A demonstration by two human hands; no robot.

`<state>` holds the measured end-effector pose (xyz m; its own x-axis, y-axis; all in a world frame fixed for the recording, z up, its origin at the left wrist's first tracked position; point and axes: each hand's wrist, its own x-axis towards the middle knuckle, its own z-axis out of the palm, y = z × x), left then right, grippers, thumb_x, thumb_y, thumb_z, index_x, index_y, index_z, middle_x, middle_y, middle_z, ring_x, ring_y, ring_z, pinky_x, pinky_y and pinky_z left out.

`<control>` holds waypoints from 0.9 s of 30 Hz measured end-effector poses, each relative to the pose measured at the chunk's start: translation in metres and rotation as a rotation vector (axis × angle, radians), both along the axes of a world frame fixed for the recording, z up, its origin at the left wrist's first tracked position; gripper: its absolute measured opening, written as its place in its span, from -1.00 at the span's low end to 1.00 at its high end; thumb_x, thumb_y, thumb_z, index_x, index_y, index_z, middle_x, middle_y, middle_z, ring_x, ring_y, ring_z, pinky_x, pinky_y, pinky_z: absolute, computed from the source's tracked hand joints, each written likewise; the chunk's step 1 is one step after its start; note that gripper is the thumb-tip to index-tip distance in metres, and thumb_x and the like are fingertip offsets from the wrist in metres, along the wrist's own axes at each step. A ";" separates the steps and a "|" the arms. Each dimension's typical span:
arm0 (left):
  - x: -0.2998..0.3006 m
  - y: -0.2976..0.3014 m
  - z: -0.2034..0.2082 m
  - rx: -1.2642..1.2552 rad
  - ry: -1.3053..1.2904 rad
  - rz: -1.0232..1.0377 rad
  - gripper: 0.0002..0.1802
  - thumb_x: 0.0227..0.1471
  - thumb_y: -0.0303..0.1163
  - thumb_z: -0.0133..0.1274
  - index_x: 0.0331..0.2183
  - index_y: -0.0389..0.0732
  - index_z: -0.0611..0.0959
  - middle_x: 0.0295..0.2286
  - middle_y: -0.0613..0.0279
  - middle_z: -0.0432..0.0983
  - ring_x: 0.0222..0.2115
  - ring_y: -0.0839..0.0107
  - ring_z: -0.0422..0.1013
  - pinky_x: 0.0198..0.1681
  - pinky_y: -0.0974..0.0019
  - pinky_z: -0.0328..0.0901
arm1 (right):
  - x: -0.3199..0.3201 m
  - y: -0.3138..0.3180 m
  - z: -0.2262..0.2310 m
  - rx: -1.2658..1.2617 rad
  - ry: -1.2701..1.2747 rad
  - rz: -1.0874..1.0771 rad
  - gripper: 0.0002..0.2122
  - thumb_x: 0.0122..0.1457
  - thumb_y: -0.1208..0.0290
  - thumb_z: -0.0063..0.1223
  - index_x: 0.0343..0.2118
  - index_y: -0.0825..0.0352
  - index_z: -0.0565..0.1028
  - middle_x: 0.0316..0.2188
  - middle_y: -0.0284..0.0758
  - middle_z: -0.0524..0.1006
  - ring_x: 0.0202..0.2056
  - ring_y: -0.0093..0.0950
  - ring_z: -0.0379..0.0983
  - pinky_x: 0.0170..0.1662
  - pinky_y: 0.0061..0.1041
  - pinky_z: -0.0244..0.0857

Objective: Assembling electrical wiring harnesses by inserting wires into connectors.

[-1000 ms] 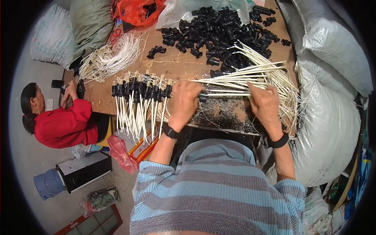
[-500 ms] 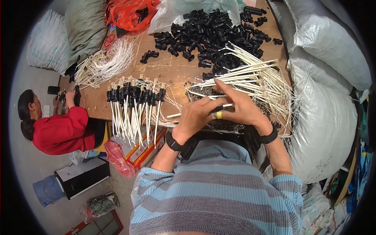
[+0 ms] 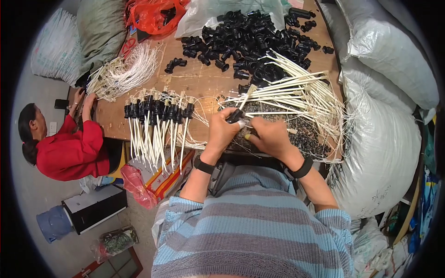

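Note:
In front of my body, my left hand [image 3: 221,130] is closed around a black lamp socket [image 3: 235,116]. A cream wire lead [image 3: 246,98] with a tan end sticks out of the socket's far side. Close beside it my right hand [image 3: 274,138] is closed, thumb and fingers pinched near the socket's near end; what they grip is mostly hidden. Both hands are above small dark parts [image 3: 315,136] spread along the table's near edge. Just beyond lies a heap of cream-sleeved leads [image 3: 296,90]. To the left, black sockets fitted with leads [image 3: 155,111] lie in a row.
Loose black sockets [image 3: 252,39] are heaped at the back of the table [image 3: 194,83]. White wires [image 3: 132,69] and a red bag [image 3: 155,18] lie far left. Full white sacks [image 3: 380,157] crowd the right side. A co-worker in red [image 3: 69,150] works at the left.
A black socket with a lead through it now shows in my left hand. My right hand has turned from spread fingers to a pinch. The co-worker's hands moved toward the white wires.

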<state>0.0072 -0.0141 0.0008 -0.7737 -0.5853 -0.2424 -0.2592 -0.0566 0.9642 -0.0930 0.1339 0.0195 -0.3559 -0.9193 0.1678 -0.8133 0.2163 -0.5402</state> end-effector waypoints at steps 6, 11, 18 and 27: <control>0.007 -0.008 -0.003 -0.391 -0.097 -0.221 -0.67 -0.18 -0.66 0.07 -0.24 -0.31 0.59 -0.41 0.25 0.53 -0.36 0.41 0.43 -0.24 0.38 0.31 | -0.004 0.001 -0.017 -0.209 -0.014 -0.094 -0.89 -0.06 0.48 0.14 -0.40 0.28 0.58 -0.59 -0.24 0.53 -0.58 -0.28 0.49 -0.55 -0.38 0.31; 0.013 -0.015 -0.005 -0.623 0.012 -0.369 -0.52 -0.27 -0.72 -0.08 -0.18 -0.30 0.55 -0.28 -0.10 0.50 -0.17 -0.06 0.40 -0.08 0.09 0.28 | -0.006 -0.002 -0.014 -0.198 0.033 -0.176 -0.85 -0.07 0.52 0.09 -0.38 0.26 0.59 -0.60 -0.23 0.53 -0.59 -0.28 0.49 -0.54 -0.37 0.33; 0.014 -0.010 0.001 -0.572 -0.045 -0.438 -0.52 -0.22 -0.72 0.00 -0.13 -0.28 0.52 -0.21 -0.01 0.50 -0.10 0.05 0.38 0.01 0.15 0.23 | -0.004 -0.003 -0.018 -0.181 0.029 -0.093 -0.86 -0.07 0.53 0.10 -0.40 0.27 0.59 -0.60 -0.21 0.53 -0.59 -0.26 0.50 -0.54 -0.36 0.34; 0.009 -0.006 0.016 -0.323 -0.046 -0.633 -0.44 -0.24 -0.74 -0.01 -0.09 -0.21 0.47 -0.26 0.06 0.50 -0.16 0.05 0.41 -0.08 0.19 0.28 | 0.002 0.006 -0.023 -0.125 -0.191 0.057 -0.75 0.00 0.56 0.08 -0.20 0.30 0.48 -0.48 -0.14 0.51 -0.47 -0.15 0.47 -0.45 -0.29 0.32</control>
<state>0.0161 -0.0205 0.0164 -0.9821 -0.0752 -0.1727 -0.1883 0.4051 0.8947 -0.0910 0.1402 -0.0031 -0.3401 -0.9153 0.2157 -0.7024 0.0948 -0.7054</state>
